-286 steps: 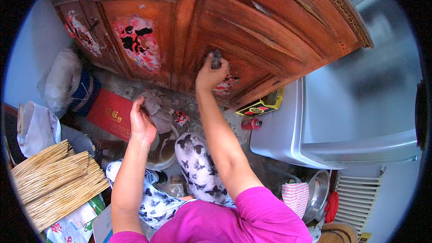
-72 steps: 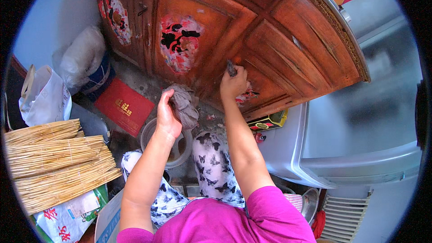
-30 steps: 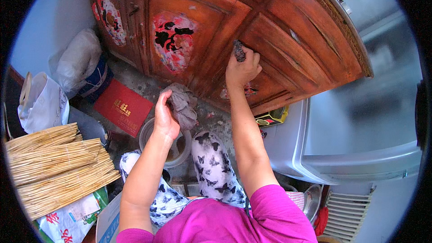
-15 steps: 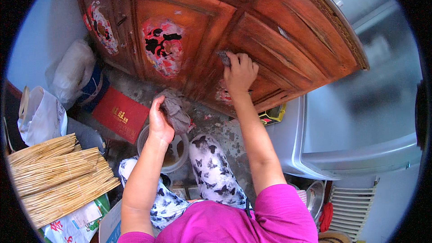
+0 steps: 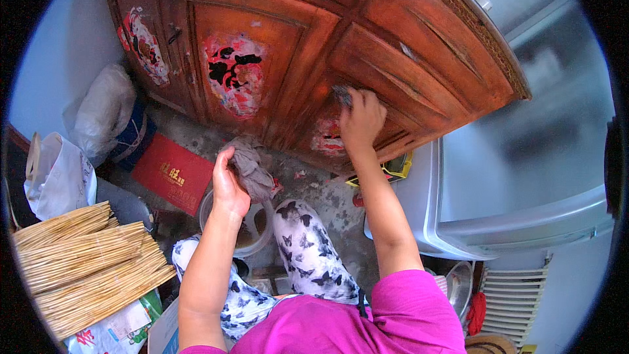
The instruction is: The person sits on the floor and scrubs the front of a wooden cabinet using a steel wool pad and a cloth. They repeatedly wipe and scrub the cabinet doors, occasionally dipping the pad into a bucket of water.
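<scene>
My right hand (image 5: 362,123) presses a small dark grey scouring pad (image 5: 342,96), perhaps steel wool, against a door of the reddish-brown wooden cabinet (image 5: 295,85). Just below that hand is a torn pink-and-white sticker remnant (image 5: 326,136). A larger peeling patch (image 5: 232,78) in red, white and black covers the middle door, and another patch (image 5: 145,49) is on the left door. My left hand (image 5: 230,187) is closed round a crumpled grey rag (image 5: 252,167), held above a clear plastic tub (image 5: 263,239) with murky liquid.
Bundled straw-coloured sticks (image 5: 92,255), a white bag (image 5: 60,177) and a red box (image 5: 173,172) lie to the left. A plastic-wrapped bundle (image 5: 105,115) stands by the wall. On the right are a silvery appliance (image 5: 517,223), a metal basin (image 5: 461,288) and a white rack (image 5: 514,295).
The right hand and its pad have moved a little right and down across the cabinet door. The left hand keeps the rag in nearly the same place. The whole view has shifted slightly.
</scene>
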Tool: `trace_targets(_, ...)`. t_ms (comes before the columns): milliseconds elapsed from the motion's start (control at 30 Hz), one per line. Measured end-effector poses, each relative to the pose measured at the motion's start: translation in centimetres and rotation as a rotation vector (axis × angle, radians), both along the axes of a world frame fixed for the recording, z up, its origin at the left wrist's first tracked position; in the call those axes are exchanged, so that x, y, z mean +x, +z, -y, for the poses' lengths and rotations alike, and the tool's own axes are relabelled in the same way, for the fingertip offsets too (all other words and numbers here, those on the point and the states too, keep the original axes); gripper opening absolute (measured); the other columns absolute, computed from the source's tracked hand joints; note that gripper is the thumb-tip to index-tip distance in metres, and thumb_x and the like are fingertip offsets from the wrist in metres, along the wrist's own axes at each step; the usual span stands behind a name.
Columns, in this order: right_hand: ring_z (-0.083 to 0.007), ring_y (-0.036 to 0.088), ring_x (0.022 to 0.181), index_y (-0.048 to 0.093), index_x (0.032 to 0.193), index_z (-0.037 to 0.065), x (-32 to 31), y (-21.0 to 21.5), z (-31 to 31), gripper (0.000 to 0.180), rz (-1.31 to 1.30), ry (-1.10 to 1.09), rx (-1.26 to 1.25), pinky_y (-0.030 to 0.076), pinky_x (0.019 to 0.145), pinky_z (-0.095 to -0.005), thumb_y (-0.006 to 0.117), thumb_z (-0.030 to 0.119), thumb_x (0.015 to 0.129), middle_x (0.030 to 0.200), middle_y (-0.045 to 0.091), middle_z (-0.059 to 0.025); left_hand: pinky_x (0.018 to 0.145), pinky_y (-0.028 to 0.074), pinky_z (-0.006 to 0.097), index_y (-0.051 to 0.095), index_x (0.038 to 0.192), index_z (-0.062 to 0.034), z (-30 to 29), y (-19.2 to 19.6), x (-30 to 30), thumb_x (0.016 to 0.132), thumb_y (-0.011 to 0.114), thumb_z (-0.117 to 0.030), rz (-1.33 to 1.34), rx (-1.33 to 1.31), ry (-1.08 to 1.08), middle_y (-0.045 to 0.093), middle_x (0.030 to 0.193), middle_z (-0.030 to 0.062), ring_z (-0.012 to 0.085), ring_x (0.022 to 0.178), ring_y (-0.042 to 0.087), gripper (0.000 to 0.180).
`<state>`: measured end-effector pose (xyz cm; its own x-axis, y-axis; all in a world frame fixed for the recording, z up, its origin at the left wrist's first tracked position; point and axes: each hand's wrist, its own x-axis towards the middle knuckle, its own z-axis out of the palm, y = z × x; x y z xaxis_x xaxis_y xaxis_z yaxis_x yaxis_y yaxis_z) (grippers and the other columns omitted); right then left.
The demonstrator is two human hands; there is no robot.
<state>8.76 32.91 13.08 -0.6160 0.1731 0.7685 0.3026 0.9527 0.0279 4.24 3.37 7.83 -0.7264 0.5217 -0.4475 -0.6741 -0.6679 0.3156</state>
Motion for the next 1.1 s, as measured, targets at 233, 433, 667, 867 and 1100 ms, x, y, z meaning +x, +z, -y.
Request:
trace_targets(233, -0.0416, 0.059, 0.102, 0.067, 0.116, 0.011, 8.3, -3.7, -6.5, 0.027, -0.373, -0.276, -0.145, 0.044, 0.082, -0.0525, 0.071, 0.024, 0.093, 0.11, 0.061, -0.0179, 0.09, 0.056, 0.047, 0.065, 0.114, -0.0098, 0.1, 0.2, 0.6, 0.094, 0.062, -0.038, 0.026, 0.012, -0.022, 0.071, 0.108, 0.0072, 0.028, 0.1, 0.068, 0.035)
trace_targets(433, -0.0392, 0.059, 0.106, 0.066, 0.113, 0.011, 3.2, -3.0, -3.1, 0.04, -0.252, -0.188, -0.187, 0.043, 0.085, -0.0519, 0.076, 0.012, 0.075, 0.11, 0.062, -0.0149, 0.09, 0.056, 0.046, 0.064, 0.114, -0.0102, 0.1, 0.9, 0.7, 0.093, 0.062, -0.039, 0.008, -0.007, -0.011, 0.07, 0.107, 0.0064, 0.0268, 0.1, 0.068, 0.036)
trace_targets(667, -0.0333, 0.06, 0.106, 0.07, 0.112, 0.018, -5.5, -1.2, 3.7, 0.043, -0.137, 0.084, -0.122, 0.045, 0.083, -0.0469, 0.075, 0.006, 0.071, 0.112, 0.062, -0.0089, 0.093, 0.054, 0.046, 0.065, 0.112, -0.0099, -0.2, 0.3, 0.2, 0.095, 0.062, -0.035, 0.043, -0.026, 0.032, 0.071, 0.107, 0.0066, 0.0276, 0.1, 0.066, 0.031)
trace_targets(867, -0.0304, 0.059, 0.104, 0.071, 0.113, 0.023, -5.0, -6.3, 4.0, 0.051, 0.1, 0.055, -0.043, 0.046, 0.083, -0.0444, 0.079, 0.005, 0.065, 0.11, 0.061, -0.0033, 0.095, 0.054, 0.046, 0.065, 0.113, -0.0097, 0.2, -0.4, 0.0, 0.095, 0.062, -0.035, 0.02, -0.013, 0.036, 0.071, 0.109, 0.0075, 0.0285, 0.101, 0.066, 0.032)
trace_targets(1100, -0.0245, 0.061, 0.101, 0.075, 0.108, 0.024, -4.8, -11.5, 5.3, 0.039, 0.139, 0.214, 0.019, 0.046, 0.083, -0.0421, 0.068, 0.006, 0.074, 0.109, 0.065, 0.0008, 0.09, 0.055, 0.041, 0.065, 0.111, -0.0099, 0.4, -0.2, 0.0, 0.093, 0.064, -0.036, 0.049, 0.007, 0.023, 0.07, 0.104, 0.0059, 0.0241, 0.096, 0.068, 0.031)
